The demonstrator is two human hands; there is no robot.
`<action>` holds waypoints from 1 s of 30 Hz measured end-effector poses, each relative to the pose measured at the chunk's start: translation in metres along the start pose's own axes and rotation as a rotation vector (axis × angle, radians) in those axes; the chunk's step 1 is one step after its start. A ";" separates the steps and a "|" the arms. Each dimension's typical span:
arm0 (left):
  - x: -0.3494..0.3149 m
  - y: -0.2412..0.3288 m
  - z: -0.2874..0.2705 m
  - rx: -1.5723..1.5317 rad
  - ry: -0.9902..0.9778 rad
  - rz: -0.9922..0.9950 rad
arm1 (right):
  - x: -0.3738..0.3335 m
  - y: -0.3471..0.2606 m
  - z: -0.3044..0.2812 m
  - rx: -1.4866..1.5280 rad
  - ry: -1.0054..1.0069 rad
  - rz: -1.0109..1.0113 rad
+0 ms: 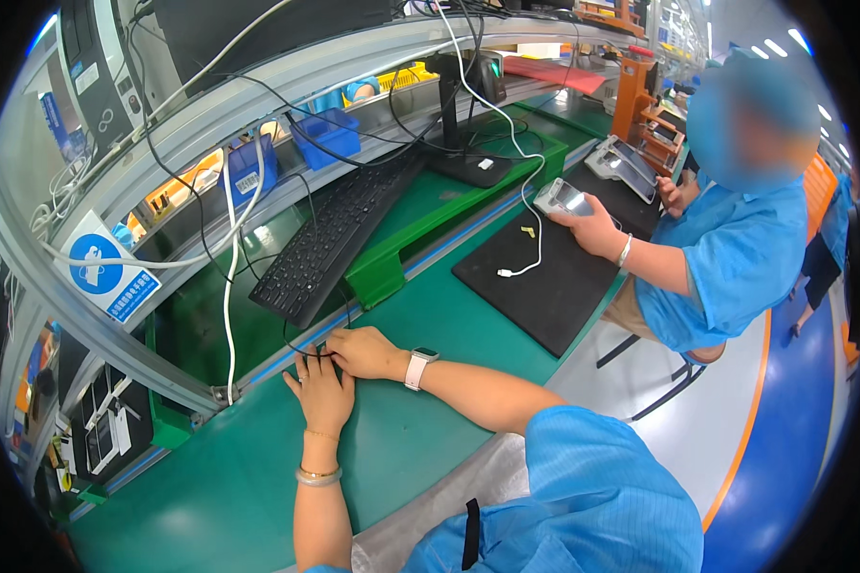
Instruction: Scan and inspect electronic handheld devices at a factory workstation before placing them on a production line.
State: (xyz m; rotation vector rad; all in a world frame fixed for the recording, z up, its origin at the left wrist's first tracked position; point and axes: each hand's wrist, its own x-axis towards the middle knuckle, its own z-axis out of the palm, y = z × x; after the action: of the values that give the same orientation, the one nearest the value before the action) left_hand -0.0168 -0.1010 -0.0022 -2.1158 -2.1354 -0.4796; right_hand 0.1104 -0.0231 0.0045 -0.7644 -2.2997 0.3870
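Hands, one pair, bare, at the far edge of a smooth green work surface [201, 487]. Left hand [325, 393]: fingers pointing away from the body, thumb set apart; two bracelets at the wrist. Right hand [368, 353]: reaching in from the right, fingers bent, tips beside those of the left; a watch with a pale pink band [417, 370] at the wrist.

Cable, thin, black, flexible [299, 352]: one, looped, at the fingertips of both hands, below the keyboard end. Whether either hand grips it or merely touches it cannot be told.

Keyboard, black, full-length [325, 244]: one, lying slantwise beyond the hands, beside a green raised ledge [382, 272].

Bins, blue plastic [326, 139]: two, side by side behind the keyboard.

Cable, white [229, 325]: one, hanging to the surface edge, left of the hands.

Sign, blue and white, with a round pictogram [100, 265]: one, at the grey metal frame [115, 349], left.

Mat, black, rectangular [535, 286]: one, right of the hands, well apart; upon it a white cable end with plug [518, 272].

Co-worker in a blue top [736, 277]: one, seated at right, holding a small white handheld device with a screen [566, 199].
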 end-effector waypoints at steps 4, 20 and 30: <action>0.001 0.002 -0.001 -0.017 0.000 0.014 | -0.001 0.004 0.001 -0.016 0.004 0.007; 0.002 0.005 -0.007 -0.004 -0.006 0.019 | 0.000 0.002 0.002 -0.027 0.003 0.041; 0.002 -0.003 0.002 0.036 0.005 0.022 | 0.001 0.004 0.006 -0.068 0.038 -0.012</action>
State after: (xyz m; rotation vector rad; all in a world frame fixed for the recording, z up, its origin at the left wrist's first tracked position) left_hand -0.0194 -0.0983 -0.0037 -2.1141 -2.0998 -0.4414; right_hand 0.1075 -0.0194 -0.0015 -0.7841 -2.2913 0.2874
